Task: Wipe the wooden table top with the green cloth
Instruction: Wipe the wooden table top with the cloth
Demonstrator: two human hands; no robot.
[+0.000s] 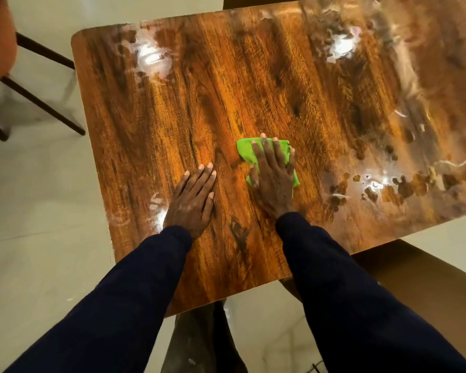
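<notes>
The cloth (244, 150) lies flat near the middle of the counter (253, 76), pinned under the right grip (273, 179), whose fingers are spread straight and clasp nothing. The left grip (194, 200) rests flat too, fingers apart, on the counter's near-middle. Wet smears (388, 181) cover the counter's right side and far corners. Held only by downward pressure, the cloth may bunch or slide free on a fast stroke, merely spreading that film.

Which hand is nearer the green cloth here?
Right. The right hand lies flat on top of the green cloth; the left hand rests flat on the wooden table top to the cloth's left, not touching it.
</notes>
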